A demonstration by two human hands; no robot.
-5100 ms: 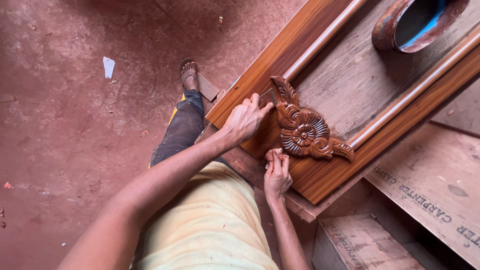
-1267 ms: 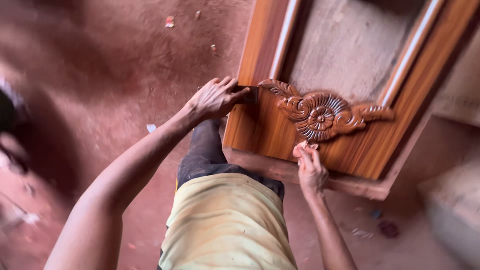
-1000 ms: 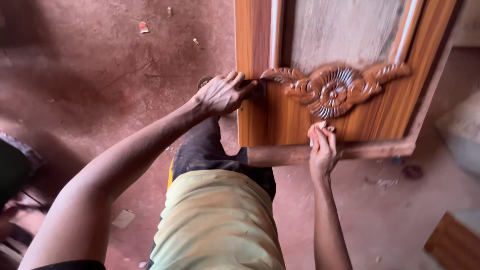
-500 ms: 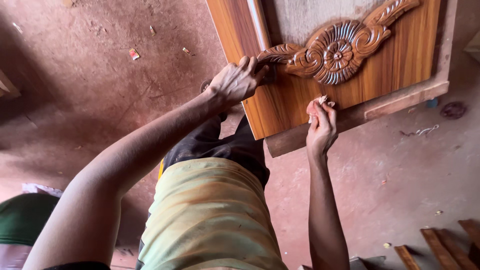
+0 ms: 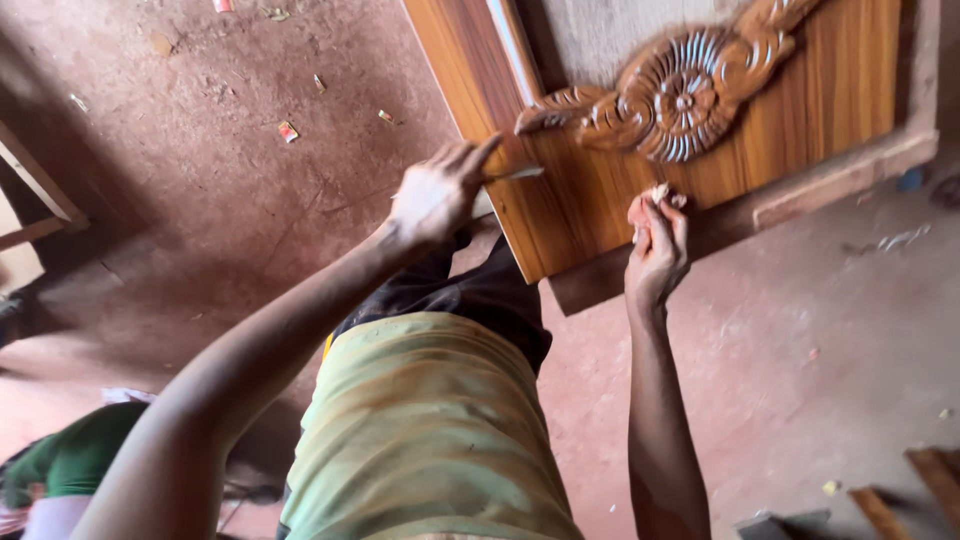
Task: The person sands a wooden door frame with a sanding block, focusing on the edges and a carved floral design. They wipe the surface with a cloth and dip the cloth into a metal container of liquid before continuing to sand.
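A varnished wooden door panel lies flat, with a carved floral ornament fixed near its lower end. My left hand is over the panel's left edge and holds a small flat metal blade that points at the wood just below the ornament's leaf tip. My right hand is at the panel's bottom edge, below the carving, with its fingers pinched on a small pale lump of filler.
The red dusty floor carries scattered scraps. A wooden batten runs under the panel's end. A wooden frame stands at the far left, a green cloth at lower left, and wood pieces at lower right.
My left hand has drawn back off the leaf tip toward the panel's left edge, so the blade now shows. The view has swung. My right hand stays under the carving.
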